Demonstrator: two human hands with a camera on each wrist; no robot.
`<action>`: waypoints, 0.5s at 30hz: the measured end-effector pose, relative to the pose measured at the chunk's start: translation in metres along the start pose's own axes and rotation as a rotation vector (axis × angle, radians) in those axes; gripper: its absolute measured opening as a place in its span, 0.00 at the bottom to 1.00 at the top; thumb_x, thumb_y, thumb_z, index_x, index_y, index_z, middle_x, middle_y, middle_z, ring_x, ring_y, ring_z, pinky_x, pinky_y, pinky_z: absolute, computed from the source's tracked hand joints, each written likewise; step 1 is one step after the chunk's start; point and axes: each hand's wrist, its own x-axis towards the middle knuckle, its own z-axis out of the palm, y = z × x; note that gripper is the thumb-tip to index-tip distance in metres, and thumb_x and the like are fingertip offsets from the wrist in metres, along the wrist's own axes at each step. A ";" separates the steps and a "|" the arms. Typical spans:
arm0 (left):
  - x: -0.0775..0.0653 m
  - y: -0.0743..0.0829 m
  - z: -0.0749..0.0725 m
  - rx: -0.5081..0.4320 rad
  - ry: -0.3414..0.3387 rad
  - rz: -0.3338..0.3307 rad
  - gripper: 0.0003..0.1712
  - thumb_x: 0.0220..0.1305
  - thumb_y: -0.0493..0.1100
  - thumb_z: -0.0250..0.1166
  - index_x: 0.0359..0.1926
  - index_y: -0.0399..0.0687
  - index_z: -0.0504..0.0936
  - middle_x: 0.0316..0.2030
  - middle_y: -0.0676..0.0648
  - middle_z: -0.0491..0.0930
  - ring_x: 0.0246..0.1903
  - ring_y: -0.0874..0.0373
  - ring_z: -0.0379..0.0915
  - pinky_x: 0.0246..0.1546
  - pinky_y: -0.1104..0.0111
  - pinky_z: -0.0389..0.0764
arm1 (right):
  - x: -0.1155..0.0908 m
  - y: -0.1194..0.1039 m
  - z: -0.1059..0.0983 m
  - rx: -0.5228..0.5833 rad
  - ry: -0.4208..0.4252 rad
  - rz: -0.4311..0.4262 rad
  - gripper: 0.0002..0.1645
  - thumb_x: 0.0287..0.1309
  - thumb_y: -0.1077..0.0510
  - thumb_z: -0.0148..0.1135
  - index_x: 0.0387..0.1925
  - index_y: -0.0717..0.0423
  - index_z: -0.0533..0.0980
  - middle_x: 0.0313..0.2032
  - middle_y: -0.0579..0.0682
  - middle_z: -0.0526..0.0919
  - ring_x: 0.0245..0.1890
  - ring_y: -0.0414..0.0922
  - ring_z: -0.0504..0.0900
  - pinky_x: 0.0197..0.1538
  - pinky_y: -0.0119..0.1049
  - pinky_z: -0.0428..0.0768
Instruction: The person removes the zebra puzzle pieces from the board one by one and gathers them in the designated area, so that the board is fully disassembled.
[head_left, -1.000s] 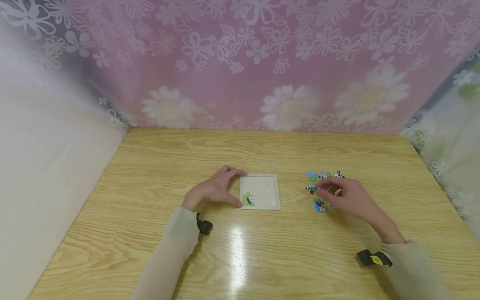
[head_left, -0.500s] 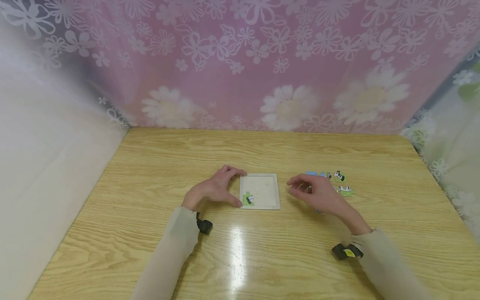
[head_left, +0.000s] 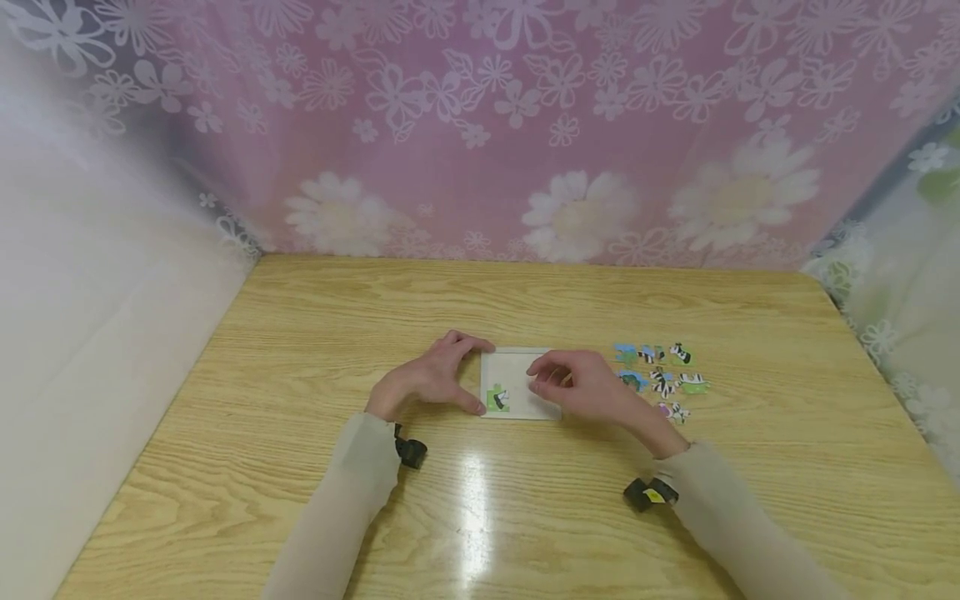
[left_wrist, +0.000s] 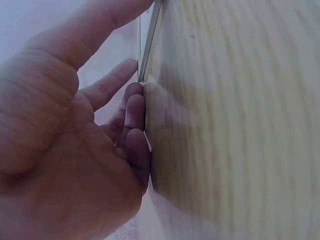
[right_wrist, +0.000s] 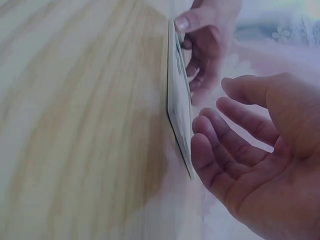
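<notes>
A square white puzzle tray (head_left: 534, 408) lies flat on the table, with one green piece showing a black-and-white figure (head_left: 498, 398) in its near left corner. My left hand (head_left: 430, 372) holds the tray at its left side, thumb at the near corner and forefinger at the far one. The left wrist view shows its other fingers (left_wrist: 137, 150) bent down against the wood. Over the tray's right part hovers my right hand (head_left: 583, 385), fingers loosely bent. In the right wrist view, thumb and fingertips (right_wrist: 202, 145) stand apart with nothing seen between them.
Right of the tray, several loose puzzle pieces (head_left: 662, 382) lie in rough rows, printed with blue, green and black-and-white animals. My right wrist crosses in front of the nearest row. A flowered pink cloth (head_left: 465, 167) hangs behind the wooden table (head_left: 360, 300).
My right hand has moved left from the loose pieces to above the tray, uncovering most of those pieces. My left hand and the tray have stayed put.
</notes>
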 end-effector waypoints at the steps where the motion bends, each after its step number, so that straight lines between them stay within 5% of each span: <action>1: 0.000 0.000 0.000 0.002 0.001 0.002 0.53 0.49 0.52 0.82 0.74 0.61 0.66 0.67 0.45 0.63 0.66 0.48 0.60 0.69 0.49 0.66 | 0.002 -0.001 0.002 -0.002 -0.011 -0.001 0.08 0.66 0.56 0.67 0.45 0.51 0.84 0.35 0.45 0.85 0.36 0.40 0.82 0.42 0.34 0.81; 15: 0.000 -0.004 0.002 -0.015 0.009 0.014 0.52 0.49 0.53 0.82 0.74 0.62 0.66 0.68 0.46 0.62 0.66 0.48 0.59 0.69 0.48 0.66 | 0.014 -0.012 0.022 -0.088 -0.024 -0.043 0.07 0.61 0.58 0.70 0.41 0.53 0.85 0.32 0.44 0.84 0.31 0.37 0.77 0.38 0.32 0.76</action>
